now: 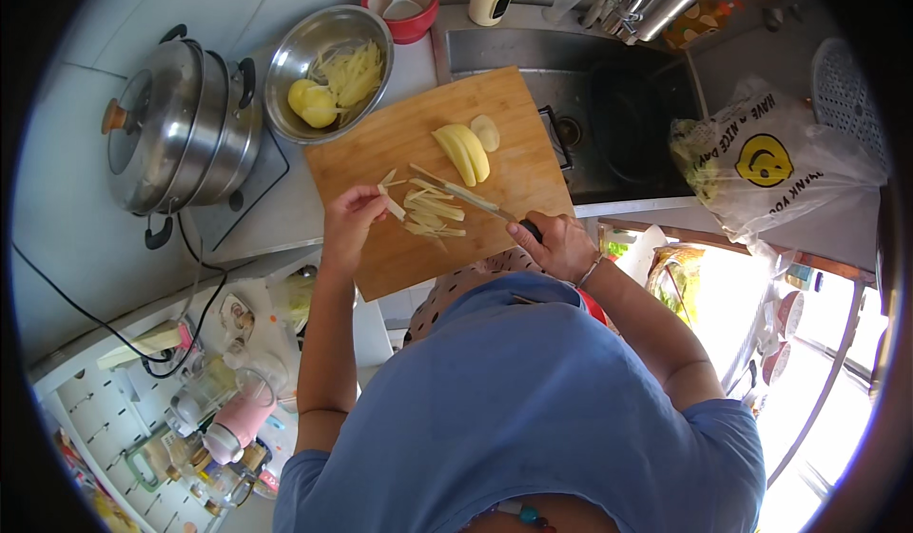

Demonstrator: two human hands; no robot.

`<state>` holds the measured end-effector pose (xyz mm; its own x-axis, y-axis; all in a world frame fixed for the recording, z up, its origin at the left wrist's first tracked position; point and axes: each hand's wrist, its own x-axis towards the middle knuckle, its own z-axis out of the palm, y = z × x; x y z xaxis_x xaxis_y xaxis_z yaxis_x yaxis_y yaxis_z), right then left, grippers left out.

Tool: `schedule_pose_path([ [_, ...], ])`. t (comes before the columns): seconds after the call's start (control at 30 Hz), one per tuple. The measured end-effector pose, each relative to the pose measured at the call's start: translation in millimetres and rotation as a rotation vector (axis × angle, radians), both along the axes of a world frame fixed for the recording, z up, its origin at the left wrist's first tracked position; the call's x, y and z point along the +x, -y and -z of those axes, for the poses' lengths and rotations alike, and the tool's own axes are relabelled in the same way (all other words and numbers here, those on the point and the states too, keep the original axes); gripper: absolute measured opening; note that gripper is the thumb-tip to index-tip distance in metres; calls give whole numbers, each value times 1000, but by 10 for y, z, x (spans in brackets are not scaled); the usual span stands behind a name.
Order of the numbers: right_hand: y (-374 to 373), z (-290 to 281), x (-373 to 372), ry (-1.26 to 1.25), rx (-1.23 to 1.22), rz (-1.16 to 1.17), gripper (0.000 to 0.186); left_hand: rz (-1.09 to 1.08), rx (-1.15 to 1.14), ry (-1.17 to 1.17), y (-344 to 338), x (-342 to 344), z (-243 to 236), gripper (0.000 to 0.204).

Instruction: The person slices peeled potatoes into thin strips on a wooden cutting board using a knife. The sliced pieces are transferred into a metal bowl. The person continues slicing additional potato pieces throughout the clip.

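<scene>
Left hand (356, 215) pinches a pale strip (393, 208) over a wooden board (521, 167); apart, the right hand (561, 247) clasps a knife (482, 201)

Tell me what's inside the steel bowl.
The steel bowl holds peeled yellow potatoes and a heap of pale strips. Whatever lies beneath them is covered and cannot be seen.

We see little of the knife handle (531, 230), mostly covered by the right hand (563, 247). The top edge cuts the spoon (402, 6) short. We cannot see inside the lidded pot (181, 119) or tell what the bag (808, 157) holds.
</scene>
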<state>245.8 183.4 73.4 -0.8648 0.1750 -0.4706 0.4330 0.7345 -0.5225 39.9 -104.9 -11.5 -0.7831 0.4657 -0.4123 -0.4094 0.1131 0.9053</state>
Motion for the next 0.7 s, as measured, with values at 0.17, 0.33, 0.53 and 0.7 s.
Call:
schedule_pose_path([
  [0.17, 37, -5, -3, -41, 42, -48, 61, -37, -49, -39, 7, 25, -57, 11],
  [0.33, 18, 97, 64, -274, 212, -196, 58, -25, -123, -84, 49, -59, -6, 9],
  [0.53, -10, 98, 64, -302, 182, -234, 56, 47, -146, -145, 36, -138, 18, 10],
  [0.7, -19, 100, 72, -345, 226, -271, 55, 57, -111, -144, -33, -117, 33, 20],
])
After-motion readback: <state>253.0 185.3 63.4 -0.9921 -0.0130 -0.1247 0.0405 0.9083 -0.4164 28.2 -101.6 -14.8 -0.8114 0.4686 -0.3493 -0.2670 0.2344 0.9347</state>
